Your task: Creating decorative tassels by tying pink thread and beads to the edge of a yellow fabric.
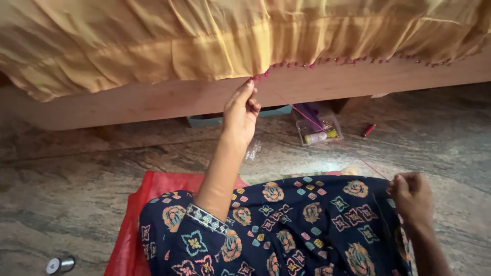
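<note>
Pinching yellow cloth's beaded hem point(266, 74), left hand point(240, 110); right hand point(410, 194) grips pink thread point(327, 132) over clear plastic box point(318, 125), seemingly holding spools.

Home bedroom — wooden bed point(153, 102), stone floor point(61, 194)

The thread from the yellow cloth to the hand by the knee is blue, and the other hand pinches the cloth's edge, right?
Not quite: the thread is pink-red, not blue, as the head view shows. It does run from the yellow cloth to the right hand by the knee, and the left hand does pinch the cloth's edge.
</note>
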